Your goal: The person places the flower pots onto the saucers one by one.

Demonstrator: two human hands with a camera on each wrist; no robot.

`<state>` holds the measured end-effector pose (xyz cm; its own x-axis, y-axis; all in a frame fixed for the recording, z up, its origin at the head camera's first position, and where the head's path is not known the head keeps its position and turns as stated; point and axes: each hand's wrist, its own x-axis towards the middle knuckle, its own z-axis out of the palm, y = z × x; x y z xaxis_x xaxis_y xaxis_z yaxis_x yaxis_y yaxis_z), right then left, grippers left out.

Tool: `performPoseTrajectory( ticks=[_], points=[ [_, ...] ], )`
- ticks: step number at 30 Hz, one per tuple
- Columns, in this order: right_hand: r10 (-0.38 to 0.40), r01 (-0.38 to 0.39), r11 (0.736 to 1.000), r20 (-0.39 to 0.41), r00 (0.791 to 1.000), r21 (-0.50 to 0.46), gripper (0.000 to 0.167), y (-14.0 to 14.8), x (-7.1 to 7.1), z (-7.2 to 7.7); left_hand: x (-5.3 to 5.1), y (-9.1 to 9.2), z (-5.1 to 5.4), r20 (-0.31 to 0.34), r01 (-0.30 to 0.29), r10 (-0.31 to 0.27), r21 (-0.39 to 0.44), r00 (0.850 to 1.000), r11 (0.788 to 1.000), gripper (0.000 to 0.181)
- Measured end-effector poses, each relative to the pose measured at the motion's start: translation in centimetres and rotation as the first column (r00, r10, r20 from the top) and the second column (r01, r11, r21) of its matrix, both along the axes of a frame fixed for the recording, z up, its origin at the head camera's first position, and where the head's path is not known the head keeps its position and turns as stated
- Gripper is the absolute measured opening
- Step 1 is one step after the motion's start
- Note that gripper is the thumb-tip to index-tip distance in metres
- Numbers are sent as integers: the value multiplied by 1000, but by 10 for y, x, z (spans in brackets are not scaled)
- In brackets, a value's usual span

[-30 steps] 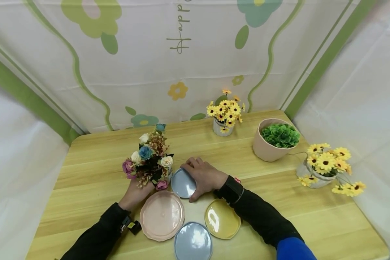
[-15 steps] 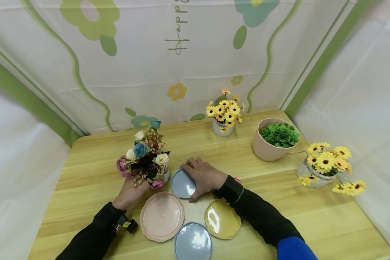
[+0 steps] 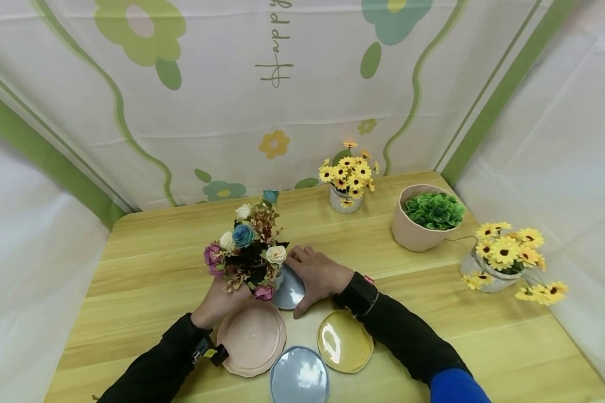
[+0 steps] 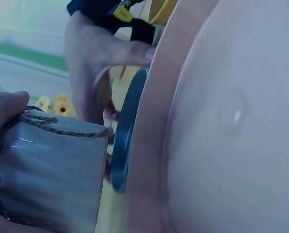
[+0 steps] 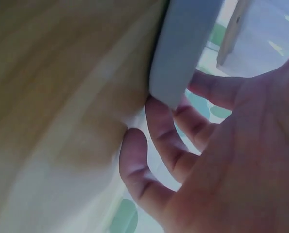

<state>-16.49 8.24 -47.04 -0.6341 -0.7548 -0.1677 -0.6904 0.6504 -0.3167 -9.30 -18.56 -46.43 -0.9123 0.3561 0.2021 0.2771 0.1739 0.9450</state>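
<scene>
My left hand (image 3: 223, 302) grips a small white flower pot (image 4: 52, 167) with twine tied round it. Blue, cream and purple artificial roses (image 3: 243, 235) rise from the pot and cover part of that hand in the head view. The pot stands over the left part of a small blue-grey plate (image 3: 291, 292); the left wrist view shows a narrow gap between its base and the plate. My right hand (image 3: 320, 274) holds the plate's right edge, thumb on the near side and bent fingers on the far side. Those fingers (image 5: 159, 121) touch the rim (image 5: 181, 53) in the right wrist view.
A pink plate (image 3: 252, 338), another blue-grey plate (image 3: 299, 374) and a yellow plate (image 3: 345, 341) lie nearest me. Behind and right stand a pot of yellow daisies (image 3: 347, 179), a pink planter (image 3: 414, 232) with green leaves, and a second daisy pot (image 3: 494, 274).
The left hand with the flower pot first shifted slightly left, then came right, so the roses now overlap the small plate. The right hand has stayed at the plate.
</scene>
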Motion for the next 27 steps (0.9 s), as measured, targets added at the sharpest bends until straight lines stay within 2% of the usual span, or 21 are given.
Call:
performPoseTrajectory(
  ticks=[4,8,11,13,15,17,19,20,24,27],
  points=[
    [-10,11,1000,63,998,-5,128,5,-5,3,-2,12,-3,-6,14,-14,-14,1000,1000,57],
    [-31,39,998,151,988,-52,102,12,-10,5,-5,23,-9,-17,18,-19,-22,1000,1000,60],
    [22,13,988,223,975,-156,85,16,-15,5,-6,30,-13,-36,31,-31,-12,999,999,62],
    [77,-9,971,279,957,-238,87,19,-17,4,-6,34,-15,-53,48,-48,-3,997,999,62],
    [139,-24,948,347,928,-317,92,21,-20,3,-6,37,-18,-70,56,-57,-7,996,998,61],
    [167,-12,934,408,898,-357,94,22,-21,2,-6,40,-20,-85,63,-64,-14,994,998,63],
    [179,-1,926,437,881,-378,94,24,-22,1,-6,42,-22,-98,64,-66,-24,993,998,63],
    [181,2,923,441,879,-384,94,24,-23,1,-6,43,-23,-101,62,-64,-29,993,998,62],
    [184,-19,924,401,898,-382,92,25,-24,4,-4,46,-25,-110,42,-47,-45,993,998,61],
    [179,-19,928,401,898,-372,88,26,-24,5,-2,47,-26,-136,16,-28,-86,990,996,62]
  ],
)
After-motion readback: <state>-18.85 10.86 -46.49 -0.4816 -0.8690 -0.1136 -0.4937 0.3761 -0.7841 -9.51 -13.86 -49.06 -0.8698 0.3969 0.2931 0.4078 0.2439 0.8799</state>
